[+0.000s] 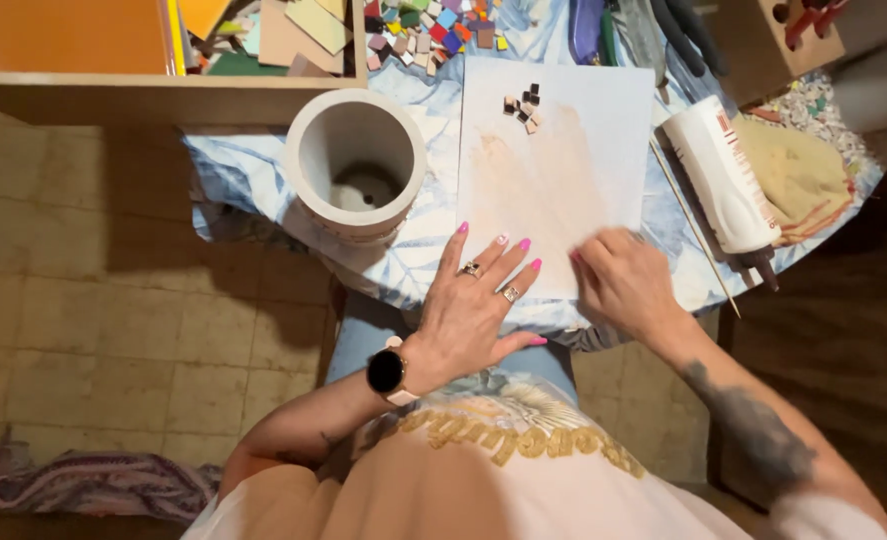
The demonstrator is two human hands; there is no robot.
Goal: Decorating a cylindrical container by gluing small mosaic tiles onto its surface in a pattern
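Table: we saw a cloth-draped table (263, 160) carrying everything, its blue-and-white cover rumpled at the near edge.
Sheet: a pale flat sheet (563, 150) lay in the middle of the cloth, near edge towards us, with a faint brownish smear across it. We judged it light, thin and bendable, likely to slide on the cloth; it is best pinned flat or lifted by an edge.
Pot: a grey cylindrical pot (355, 165) stood upright just left of the sheet, open mouth up.
Bottle: a white glue bottle (718, 180) lay on its side just right of the sheet, dark nozzle towards us.
Left hand: our left hand (468, 310) rested on the sheet's near left corner, fingers spread and flat, gripping nothing.
Right hand: our right hand (623, 280) pressed on the near right part of the sheet, fingers curled under; we could not tell whether they pinched anything.
Tiles: a small cluster of square tiles (523, 105) sat near the sheet's far edge; we judged them hard, brittle and easily scattered.
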